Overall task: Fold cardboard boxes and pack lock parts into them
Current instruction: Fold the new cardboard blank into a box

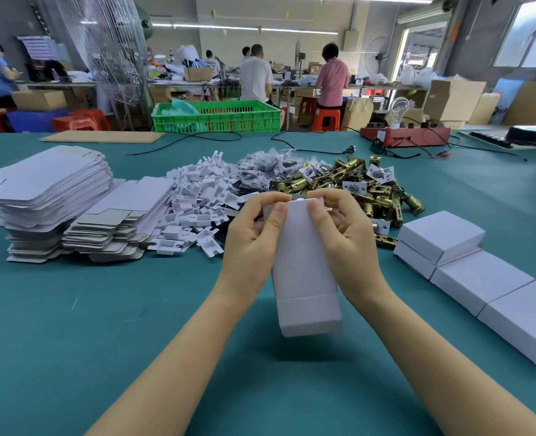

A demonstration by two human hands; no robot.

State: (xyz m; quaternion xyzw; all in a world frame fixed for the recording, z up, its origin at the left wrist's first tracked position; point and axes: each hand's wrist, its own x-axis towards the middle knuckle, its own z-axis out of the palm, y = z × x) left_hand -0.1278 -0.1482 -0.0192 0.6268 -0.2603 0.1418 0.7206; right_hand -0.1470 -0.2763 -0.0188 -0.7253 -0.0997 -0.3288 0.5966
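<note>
I hold a white cardboard box [304,272] upright above the green table [103,325], its closed bottom toward me. My left hand [254,237] grips its left side with the thumb on the front near the top. My right hand [342,231] grips the right side the same way. A bit of metal shows at the box's open top. Behind the box lie a pile of brass lock latches [373,187], small bagged parts [269,166] and white cardboard inserts [197,202].
Stacks of flat white box blanks [49,199] stand at the left. Several closed white boxes [486,275] lie in a row at the right. A red device with a light bulb [405,133], cables and a green crate [216,116] sit at the far edge. People work behind.
</note>
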